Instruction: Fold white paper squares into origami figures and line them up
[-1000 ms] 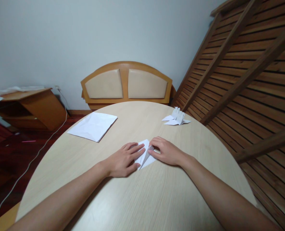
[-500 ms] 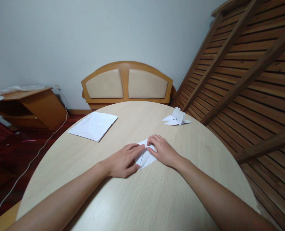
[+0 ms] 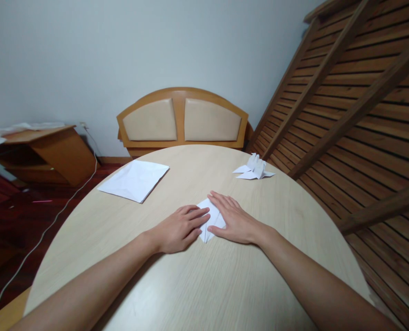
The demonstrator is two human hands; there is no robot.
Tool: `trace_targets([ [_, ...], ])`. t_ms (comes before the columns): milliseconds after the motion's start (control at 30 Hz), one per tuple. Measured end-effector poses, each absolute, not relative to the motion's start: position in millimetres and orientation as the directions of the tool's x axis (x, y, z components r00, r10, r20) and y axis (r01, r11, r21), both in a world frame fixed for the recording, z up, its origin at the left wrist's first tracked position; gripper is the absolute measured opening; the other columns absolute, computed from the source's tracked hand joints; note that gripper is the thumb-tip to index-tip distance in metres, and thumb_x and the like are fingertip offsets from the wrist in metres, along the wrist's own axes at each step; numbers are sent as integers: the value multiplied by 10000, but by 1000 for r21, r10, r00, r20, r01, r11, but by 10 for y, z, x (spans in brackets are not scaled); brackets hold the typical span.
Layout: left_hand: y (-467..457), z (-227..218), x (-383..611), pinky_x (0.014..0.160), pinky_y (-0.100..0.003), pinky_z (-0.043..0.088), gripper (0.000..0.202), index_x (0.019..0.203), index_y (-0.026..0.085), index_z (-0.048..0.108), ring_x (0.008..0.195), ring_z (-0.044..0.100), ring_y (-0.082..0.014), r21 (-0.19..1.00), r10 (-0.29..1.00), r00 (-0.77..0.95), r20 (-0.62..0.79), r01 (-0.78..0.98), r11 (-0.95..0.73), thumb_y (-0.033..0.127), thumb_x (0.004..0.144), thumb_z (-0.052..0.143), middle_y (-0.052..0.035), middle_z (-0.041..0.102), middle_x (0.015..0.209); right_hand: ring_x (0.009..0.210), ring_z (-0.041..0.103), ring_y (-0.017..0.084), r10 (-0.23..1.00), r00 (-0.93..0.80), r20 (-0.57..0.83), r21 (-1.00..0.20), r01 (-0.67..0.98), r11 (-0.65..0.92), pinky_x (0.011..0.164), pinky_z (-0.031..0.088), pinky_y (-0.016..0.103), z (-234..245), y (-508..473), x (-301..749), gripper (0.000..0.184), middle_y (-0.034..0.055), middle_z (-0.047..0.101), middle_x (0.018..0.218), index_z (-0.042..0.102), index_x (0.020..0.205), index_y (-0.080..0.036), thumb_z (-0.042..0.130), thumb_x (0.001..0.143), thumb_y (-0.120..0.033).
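A small folded piece of white paper (image 3: 213, 218) lies on the round wooden table (image 3: 190, 285), its lower end narrowing to a point towards me. My left hand (image 3: 182, 228) rests flat on its left side, fingers stretched out over the paper. From the right, my right hand (image 3: 233, 217) lies across the paper's other side, with the thumb apart from the straight fingers. Both hands cover the outer edges of the paper, so its full outline is hidden.
A stack of white paper sheets (image 3: 134, 180) lies at the table's back left. Several folded paper figures (image 3: 256, 167) stand close together at the back right. Beyond are a wooden headboard (image 3: 180, 117), a slatted wooden frame (image 3: 356, 101) and a low desk (image 3: 59, 151).
My right hand has flattened out from bent fingers, its thumb now lower. The upper part of the paper now looks flatter and smoother. My left hand has barely shifted.
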State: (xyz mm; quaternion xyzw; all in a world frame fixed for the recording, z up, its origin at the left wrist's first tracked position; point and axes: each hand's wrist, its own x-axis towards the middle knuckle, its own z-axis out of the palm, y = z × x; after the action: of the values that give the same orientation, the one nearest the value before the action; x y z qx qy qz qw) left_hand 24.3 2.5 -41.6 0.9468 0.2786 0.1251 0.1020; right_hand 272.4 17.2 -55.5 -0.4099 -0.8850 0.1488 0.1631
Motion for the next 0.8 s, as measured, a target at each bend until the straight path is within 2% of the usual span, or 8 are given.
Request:
trace_targets([
  [67, 23, -408, 249, 1126, -514, 382, 467, 1462, 209, 467, 1349, 454, -302, 254, 555, 813, 179, 506, -824, 285, 1002, 437, -106, 476, 1522, 1510, 204, 337, 771, -622, 135, -398, 678, 618, 1210, 157, 575, -539, 130, 2686, 950, 164, 219, 1644, 221, 1579, -195, 629, 838, -628],
  [167, 23, -401, 251, 1111, -520, 394, 477, 1465, 214, 459, 1342, 462, -306, 257, 553, 812, 189, 502, -826, 286, 993, 448, -113, 480, 1516, 1513, 195, 341, 758, -638, 132, -405, 664, 629, 1212, 146, 581, -514, 84, 2633, 967, 164, 226, 1642, 229, 1580, -202, 653, 818, -620],
  [333, 23, -408, 244, 1115, -523, 388, 463, 1448, 231, 476, 1354, 459, -304, 257, 555, 809, 195, 504, -825, 290, 990, 451, -116, 454, 1531, 1503, 228, 341, 771, -621, 140, -422, 667, 614, 1203, 180, 579, -525, 135, 2659, 1007, 176, 262, 1627, 223, 1579, -205, 664, 796, -658],
  [533, 20, -397, 248, 1137, -517, 373, 476, 1468, 226, 457, 1381, 424, -304, 238, 565, 809, 164, 523, -818, 284, 996, 444, -118, 439, 1540, 1455, 339, 300, 851, -470, 236, -406, 748, 525, 1188, 234, 558, -581, 301, 2779, 722, 146, 380, 1573, 285, 1540, -223, 570, 934, -492],
  [700, 12, -370, 260, 1150, -503, 360, 466, 1453, 193, 477, 1383, 411, -306, 229, 562, 815, 141, 526, -819, 281, 997, 440, -136, 437, 1530, 1315, 494, 301, 883, -339, 325, -409, 791, 455, 1119, 351, 516, -612, 387, 2762, 569, 132, 540, 1436, 424, 1440, -198, 595, 933, -391],
  [800, 7, -364, 268, 1147, -498, 363, 460, 1440, 188, 491, 1373, 411, -305, 230, 561, 814, 151, 523, -821, 273, 991, 447, -147, 448, 1504, 1229, 546, 294, 873, -324, 365, -405, 789, 462, 1061, 403, 486, -618, 395, 2707, 475, 111, 610, 1324, 507, 1347, -204, 622, 916, -367],
])
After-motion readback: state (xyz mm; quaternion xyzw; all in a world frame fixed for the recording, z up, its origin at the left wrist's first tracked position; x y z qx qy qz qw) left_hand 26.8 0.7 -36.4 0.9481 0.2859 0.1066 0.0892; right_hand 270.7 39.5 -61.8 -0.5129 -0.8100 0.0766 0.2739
